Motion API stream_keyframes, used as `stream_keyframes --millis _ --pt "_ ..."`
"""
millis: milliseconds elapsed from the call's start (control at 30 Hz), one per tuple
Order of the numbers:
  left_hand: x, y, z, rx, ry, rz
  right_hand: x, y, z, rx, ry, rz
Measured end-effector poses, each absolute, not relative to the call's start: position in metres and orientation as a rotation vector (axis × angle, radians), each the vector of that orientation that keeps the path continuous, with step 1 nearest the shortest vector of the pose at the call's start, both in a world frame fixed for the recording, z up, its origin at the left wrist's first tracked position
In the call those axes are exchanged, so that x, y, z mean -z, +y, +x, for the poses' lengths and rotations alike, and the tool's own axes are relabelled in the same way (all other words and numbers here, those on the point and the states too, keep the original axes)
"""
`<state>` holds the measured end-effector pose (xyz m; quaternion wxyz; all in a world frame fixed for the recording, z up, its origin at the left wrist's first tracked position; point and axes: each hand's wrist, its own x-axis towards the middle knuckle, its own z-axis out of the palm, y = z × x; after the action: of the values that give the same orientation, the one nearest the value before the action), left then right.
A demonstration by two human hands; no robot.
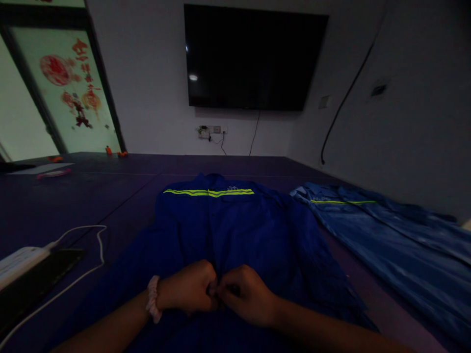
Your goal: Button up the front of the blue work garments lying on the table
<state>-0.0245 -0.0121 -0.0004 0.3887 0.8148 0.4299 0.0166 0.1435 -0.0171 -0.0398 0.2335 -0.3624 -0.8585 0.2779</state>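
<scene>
A dark blue work jacket (246, 230) lies spread face up on the purple table surface, its collar pointing away from me. A yellow-green stripe runs across its chest. My left hand (191, 287), with a pale scrunchie (153, 299) on the wrist, is closed at the jacket's front opening. From the other side my right hand (250, 296) meets it, thumb and fingers pinched together. Both hands' fingertips nearly touch over the placket. The bit of cloth or button between them is too dark and covered to make out.
A lighter blue garment (390, 235) with a similar stripe lies at the right. On the left are a white power strip (22, 260), a dark flat object (44, 279) and a white cable (101, 245). A television (257, 59) hangs on the far wall.
</scene>
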Motion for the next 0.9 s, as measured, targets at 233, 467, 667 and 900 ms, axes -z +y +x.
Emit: stream_keyframes --millis 233,467,667,900 --pt "0.0046 -0.0100 -0.0263 -0.057 1.089 1.889 0.0423 -0.0148 0.1439 -0.731 -2.348 -1.002" --pt "0.0043 -0.0076 -0.0250 -0.069 1.009 1.822 0.0394 -0.0193 0.1436 -0.666 -2.288 -1.055" --pt "0.0025 -0.0082 -0.0247 -0.073 1.102 1.850 0.0369 -0.0214 0.1424 -0.842 -2.151 -1.084" --pt "0.0040 -0.0094 -0.0244 -0.089 1.140 1.918 0.0325 -0.0230 0.1415 -0.896 -2.181 -1.014"
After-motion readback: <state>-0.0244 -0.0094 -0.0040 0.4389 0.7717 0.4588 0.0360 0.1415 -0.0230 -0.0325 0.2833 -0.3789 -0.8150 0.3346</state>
